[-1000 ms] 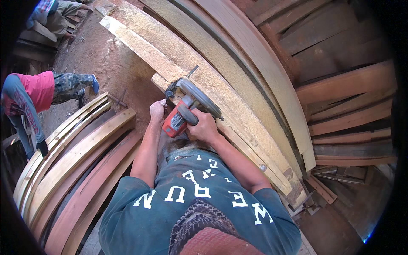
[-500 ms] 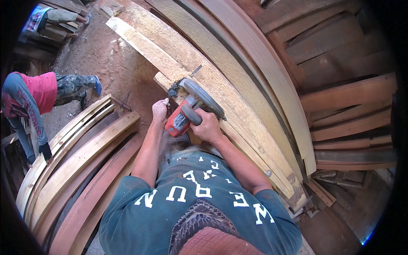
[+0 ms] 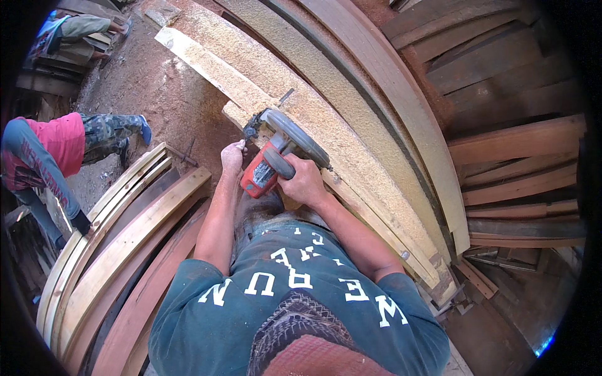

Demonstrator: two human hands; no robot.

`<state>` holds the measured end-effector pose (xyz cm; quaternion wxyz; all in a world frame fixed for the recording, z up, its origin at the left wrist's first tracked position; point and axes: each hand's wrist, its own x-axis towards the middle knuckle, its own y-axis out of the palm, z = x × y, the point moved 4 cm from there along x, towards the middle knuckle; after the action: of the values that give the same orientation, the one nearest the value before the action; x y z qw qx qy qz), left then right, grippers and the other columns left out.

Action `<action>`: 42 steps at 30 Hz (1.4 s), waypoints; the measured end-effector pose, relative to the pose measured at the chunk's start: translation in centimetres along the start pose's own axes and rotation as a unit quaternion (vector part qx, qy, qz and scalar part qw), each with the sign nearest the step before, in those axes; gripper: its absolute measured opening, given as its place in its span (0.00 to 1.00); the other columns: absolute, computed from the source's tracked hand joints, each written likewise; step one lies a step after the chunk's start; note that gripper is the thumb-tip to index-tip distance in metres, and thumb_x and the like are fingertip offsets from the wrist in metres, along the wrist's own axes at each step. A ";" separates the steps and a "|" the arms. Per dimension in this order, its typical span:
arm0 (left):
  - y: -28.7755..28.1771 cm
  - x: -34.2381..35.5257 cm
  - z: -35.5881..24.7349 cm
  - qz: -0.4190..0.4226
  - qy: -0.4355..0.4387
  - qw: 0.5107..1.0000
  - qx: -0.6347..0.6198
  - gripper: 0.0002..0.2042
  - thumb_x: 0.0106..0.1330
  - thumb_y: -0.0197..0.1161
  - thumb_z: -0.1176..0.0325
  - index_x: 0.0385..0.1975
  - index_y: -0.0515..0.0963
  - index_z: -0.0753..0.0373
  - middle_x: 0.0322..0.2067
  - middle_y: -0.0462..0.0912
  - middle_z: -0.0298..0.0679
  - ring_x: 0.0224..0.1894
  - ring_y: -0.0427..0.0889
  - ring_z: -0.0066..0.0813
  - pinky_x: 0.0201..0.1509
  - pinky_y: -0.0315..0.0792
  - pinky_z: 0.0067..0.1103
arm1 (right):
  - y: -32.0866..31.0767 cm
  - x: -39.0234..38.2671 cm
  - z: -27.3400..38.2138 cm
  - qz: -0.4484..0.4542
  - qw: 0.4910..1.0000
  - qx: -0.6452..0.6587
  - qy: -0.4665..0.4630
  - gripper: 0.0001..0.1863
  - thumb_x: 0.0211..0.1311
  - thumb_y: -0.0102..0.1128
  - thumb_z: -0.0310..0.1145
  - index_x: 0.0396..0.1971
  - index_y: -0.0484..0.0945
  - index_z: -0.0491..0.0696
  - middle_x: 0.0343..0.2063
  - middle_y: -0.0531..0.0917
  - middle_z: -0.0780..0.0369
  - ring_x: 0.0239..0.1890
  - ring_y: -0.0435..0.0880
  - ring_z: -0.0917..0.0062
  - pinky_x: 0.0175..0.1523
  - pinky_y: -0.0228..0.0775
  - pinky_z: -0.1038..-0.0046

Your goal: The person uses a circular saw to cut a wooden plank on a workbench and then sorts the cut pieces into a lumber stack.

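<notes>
My right hand (image 3: 305, 182) is wrapped round the handle of a red and grey circular saw (image 3: 258, 175). The saw rests on a pale narrow board (image 3: 216, 70) that lies along a wide, sawdust-covered plank. My left hand (image 3: 232, 156) is closed, fingers bunched, right beside the front guide fitting (image 3: 252, 128) of the saw. What those fingers pinch, if anything, is too small to name. Most of the blade is hidden by its grey guard (image 3: 295, 135). A thin metal bar (image 3: 286, 95) sticks out past the saw's far side.
Long curved-looking planks (image 3: 401, 94) run alongside the work on the right, with stacked timber (image 3: 520, 150) beyond. At left lies another pile of boards (image 3: 135, 241); a co-worker in a pink top (image 3: 56, 141) bends over it, a dark-gloved hand on its edge. A second person's legs (image 3: 88, 25) show far left.
The saw and both my hands have shifted very slightly to the left. The co-worker's gloved hand and the left boards' near ends have moved a little to the right.
</notes>
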<state>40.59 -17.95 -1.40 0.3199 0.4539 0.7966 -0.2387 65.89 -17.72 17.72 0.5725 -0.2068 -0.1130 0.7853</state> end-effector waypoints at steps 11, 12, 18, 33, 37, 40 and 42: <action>0.5 0.4 -3.1 -0.002 0.010 1.000 -0.007 0.07 0.73 0.67 0.66 0.37 0.87 0.64 0.26 0.84 0.33 0.27 0.78 0.22 0.32 0.70 0.23 | -0.8 1.8 1.6 0.001 1.000 0.003 0.004 0.16 0.53 0.71 0.30 0.44 0.86 0.45 0.34 0.88 0.46 0.40 0.89 0.49 0.44 0.81 0.57; 0.3 0.6 -3.4 -0.005 0.010 1.000 -0.003 0.07 0.73 0.67 0.67 0.37 0.87 0.64 0.26 0.84 0.33 0.27 0.78 0.22 0.33 0.71 0.23 | -0.7 2.1 1.9 0.000 1.000 0.005 0.001 0.16 0.53 0.71 0.30 0.44 0.86 0.45 0.34 0.88 0.46 0.40 0.89 0.49 0.44 0.81 0.57; -1.6 2.4 -5.0 0.017 0.025 0.999 -0.015 0.08 0.72 0.68 0.67 0.35 0.87 0.65 0.26 0.84 0.34 0.27 0.78 0.24 0.35 0.73 0.24 | 1.2 3.7 3.9 -0.005 1.000 -0.009 0.008 0.16 0.53 0.71 0.29 0.44 0.86 0.46 0.35 0.88 0.46 0.40 0.89 0.49 0.44 0.81 0.57; -3.2 5.0 -9.2 0.020 -0.006 1.000 -0.013 0.08 0.73 0.67 0.67 0.36 0.86 0.64 0.25 0.83 0.33 0.26 0.77 0.23 0.33 0.71 0.23 | 3.2 7.8 6.4 -0.007 0.999 -0.025 0.024 0.15 0.52 0.71 0.30 0.42 0.85 0.47 0.32 0.87 0.48 0.38 0.88 0.50 0.42 0.80 0.57; -3.8 5.9 -9.4 0.019 -0.014 1.000 -0.015 0.08 0.73 0.67 0.66 0.37 0.86 0.65 0.25 0.83 0.33 0.27 0.77 0.22 0.34 0.71 0.23 | 3.7 8.5 6.8 -0.003 0.999 -0.028 0.017 0.15 0.51 0.71 0.29 0.42 0.85 0.47 0.32 0.87 0.48 0.37 0.88 0.49 0.42 0.80 0.57; -3.8 6.5 -10.3 0.024 -0.003 0.999 -0.037 0.08 0.74 0.67 0.66 0.37 0.86 0.64 0.26 0.83 0.33 0.27 0.77 0.23 0.34 0.71 0.23 | 4.0 9.6 7.2 -0.007 1.000 -0.022 0.013 0.15 0.51 0.70 0.29 0.42 0.85 0.47 0.32 0.87 0.48 0.37 0.88 0.49 0.41 0.80 0.57; -3.9 6.9 -11.0 0.022 -0.007 0.999 -0.026 0.08 0.73 0.67 0.65 0.36 0.86 0.64 0.26 0.84 0.33 0.27 0.77 0.22 0.34 0.71 0.24 | 4.3 10.2 7.6 -0.007 1.000 -0.022 0.016 0.15 0.51 0.70 0.29 0.42 0.85 0.47 0.31 0.87 0.48 0.37 0.87 0.49 0.41 0.80 0.57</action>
<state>31.29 -8.51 1.42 0.3425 0.4612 0.7902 -0.2136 56.18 -8.99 20.67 0.5748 -0.2310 -0.1223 0.7754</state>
